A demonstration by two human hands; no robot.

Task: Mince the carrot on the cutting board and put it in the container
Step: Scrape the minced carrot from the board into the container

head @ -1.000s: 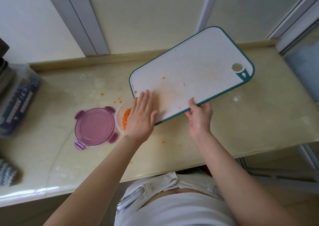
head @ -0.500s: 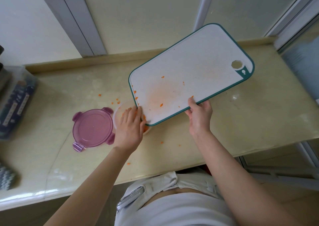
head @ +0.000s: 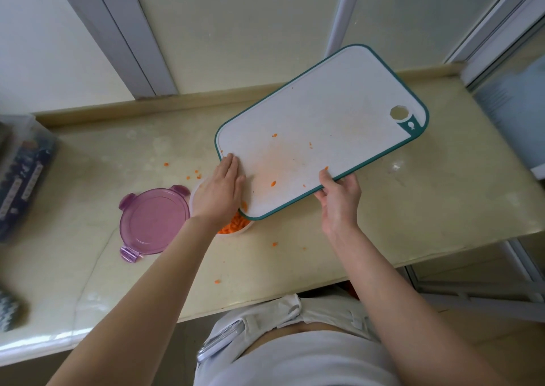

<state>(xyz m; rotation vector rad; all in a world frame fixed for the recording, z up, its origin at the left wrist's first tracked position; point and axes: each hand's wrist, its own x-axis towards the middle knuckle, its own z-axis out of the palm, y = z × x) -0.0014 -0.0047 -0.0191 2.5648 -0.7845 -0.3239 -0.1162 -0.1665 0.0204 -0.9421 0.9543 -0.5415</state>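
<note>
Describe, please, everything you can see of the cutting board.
The cutting board is a white, plastic-looking rectangle with rounded corners, a teal rim and a hanging hole in its far right corner. It is held tilted, its lower corner over the container. The right hand grips its near edge; the left hand lies flat on its left end. An orange stain and a few carrot bits mark its surface.

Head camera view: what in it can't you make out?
All in the head view.
Container: mostly hidden under the left hand and the cutting board; how full, unclear.
Right hand: fingertips hidden beneath the cutting board.
Box at the left edge: cut off, blurred, label unreadable.
Grey object, lower left: cut off.
</note>
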